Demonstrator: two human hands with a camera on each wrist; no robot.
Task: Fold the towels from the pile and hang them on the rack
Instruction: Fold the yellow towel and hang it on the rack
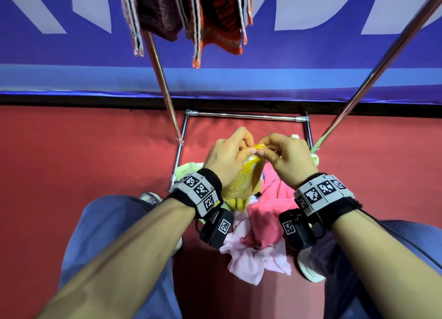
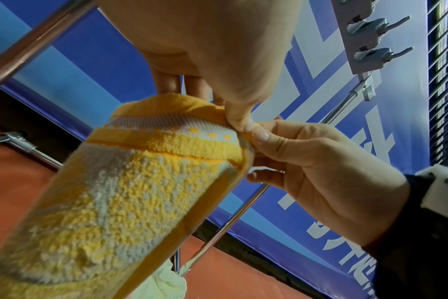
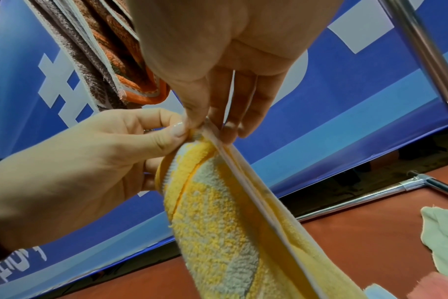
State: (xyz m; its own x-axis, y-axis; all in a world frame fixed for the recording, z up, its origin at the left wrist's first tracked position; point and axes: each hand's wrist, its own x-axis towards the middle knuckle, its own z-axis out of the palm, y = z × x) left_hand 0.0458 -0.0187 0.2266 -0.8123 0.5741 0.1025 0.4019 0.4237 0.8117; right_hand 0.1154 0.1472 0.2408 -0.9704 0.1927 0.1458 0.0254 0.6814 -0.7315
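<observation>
1. Your left hand (image 1: pixel 226 154) pinches the top edge of the yellow towel (image 1: pixel 242 182) between thumb and fingers; in the left wrist view its thumb tip presses the towel's woven white band.
2. Your right hand (image 1: pixel 290 157) pinches the same top edge just beside the left; the two thumbs meet at one corner of the towel; in the right wrist view the remaining fingers (image 3: pixel 246 113) extend loosely behind the hem.
3. The yellow towel hangs down from both hands in a narrow, bunched column; it is held above the pile (image 1: pixel 260 225) and clear of the floor (image 1: pixel 83 156); its lower end appears to reach the pile, though your left wrist blocks that area.
4. The pile lies on the red floor between your feet, inside the base frame of the rack (image 1: pixel 241 116); it contains pink, pale pink and pale green towels.
5. Two slanting chrome tubes of the rack rise on either side of your hands; dark red and orange towels (image 1: pixel 215 19) hang from the upper part of the rack, above and beyond your hands.
6. A blue banner (image 1: pixel 71 62) with pale lettering stands behind the rack.
</observation>
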